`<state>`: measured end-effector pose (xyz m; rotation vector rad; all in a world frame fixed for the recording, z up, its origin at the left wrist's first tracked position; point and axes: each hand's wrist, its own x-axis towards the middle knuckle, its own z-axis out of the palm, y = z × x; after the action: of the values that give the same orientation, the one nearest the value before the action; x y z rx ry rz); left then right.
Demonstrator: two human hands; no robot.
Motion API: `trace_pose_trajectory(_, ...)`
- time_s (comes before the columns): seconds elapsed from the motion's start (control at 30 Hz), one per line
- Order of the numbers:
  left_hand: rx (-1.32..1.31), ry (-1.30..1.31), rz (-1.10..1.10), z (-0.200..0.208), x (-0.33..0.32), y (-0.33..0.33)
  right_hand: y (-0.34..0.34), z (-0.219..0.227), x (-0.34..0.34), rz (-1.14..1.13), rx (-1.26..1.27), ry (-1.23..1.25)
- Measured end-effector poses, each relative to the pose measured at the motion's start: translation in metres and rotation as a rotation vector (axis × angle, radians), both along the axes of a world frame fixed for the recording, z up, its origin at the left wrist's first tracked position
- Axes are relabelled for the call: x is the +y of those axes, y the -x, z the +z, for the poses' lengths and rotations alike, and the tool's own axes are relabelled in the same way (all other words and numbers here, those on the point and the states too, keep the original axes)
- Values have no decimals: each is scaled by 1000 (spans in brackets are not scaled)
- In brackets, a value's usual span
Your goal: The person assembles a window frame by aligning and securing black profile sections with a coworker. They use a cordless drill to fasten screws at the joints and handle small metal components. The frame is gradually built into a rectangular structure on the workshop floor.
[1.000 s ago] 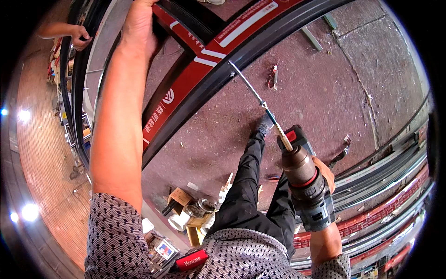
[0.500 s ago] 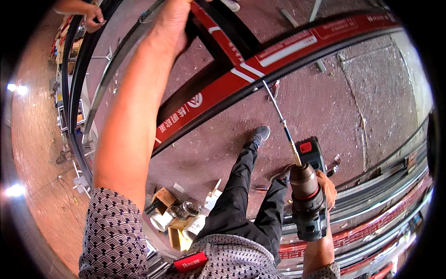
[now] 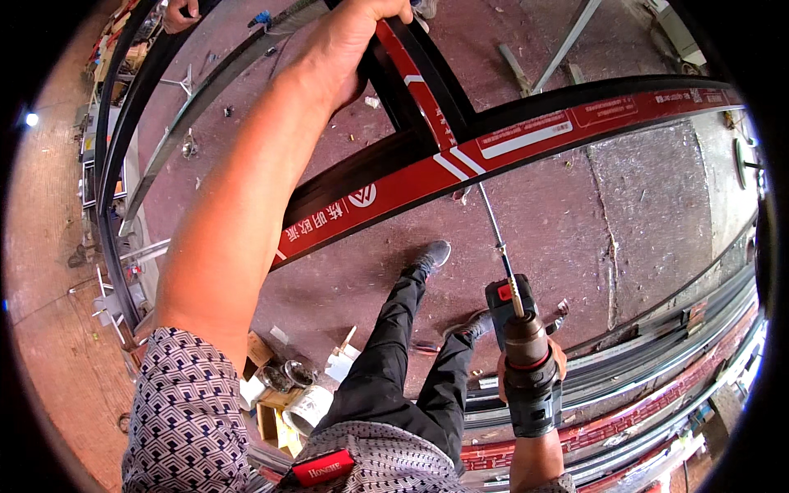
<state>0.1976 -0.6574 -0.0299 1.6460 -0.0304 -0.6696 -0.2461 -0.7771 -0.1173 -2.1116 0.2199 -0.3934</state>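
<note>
A black window or door frame with red protective film (image 3: pixel 403 182) crosses the view, its crossbar joining the long rail in a T. Up on that crossbar, my left hand (image 3: pixel 357 37) is closed around the profile, the far fingers partly hidden. A cordless drill (image 3: pixel 532 374) is gripped low on the right by my right hand (image 3: pixel 556 361), most of whose fingers are behind the tool. From its chuck runs a long thin bit (image 3: pixel 497 234), its tip at the near edge of the rail, close to the joint; whether it has entered the profile I cannot tell.
Another person's hand (image 3: pixel 181 14) is by dark curved profiles (image 3: pixel 123 164) at the upper left. Stacked metal profiles (image 3: pixel 657 361) lie at the lower right. Near my legs stand a white bucket (image 3: pixel 310 408) and cardboard boxes (image 3: pixel 263 349). Scraps litter the reddish floor (image 3: pixel 534 222).
In the view, the frame's joint and my left hand have shifted right and slightly down. The drill sits a little further left and lower, its bit still at the rail's edge.
</note>
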Motion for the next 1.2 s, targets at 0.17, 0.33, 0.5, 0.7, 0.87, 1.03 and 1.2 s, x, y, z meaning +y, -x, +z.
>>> trace_pose_trajectory(0.17,-12,36,4,2,3,4,-8,-2,-3,22,-26,-23)
trace_pose_trajectory(0.33,-33,22,-6,1,-1,3,-12,4,-4,24,-28,-19)
trace_pose_trajectory(0.5,-23,45,-21,-10,0,-5,-21,12,-12,85,-46,-46)
trace_pose_trajectory(0.7,-66,39,-33,-8,7,-2,-16,-8,-6,90,-137,-188)
trace_pose_trajectory(0.87,-60,32,-40,-9,8,-4,-20,-9,-6,92,-196,-193)
trace_pose_trajectory(1.03,-40,15,-56,-7,5,-4,-18,4,-10,96,-79,-125)
trace_pose_trajectory(1.2,-56,-16,-27,-1,-1,-1,-19,9,-9,76,-67,-63)
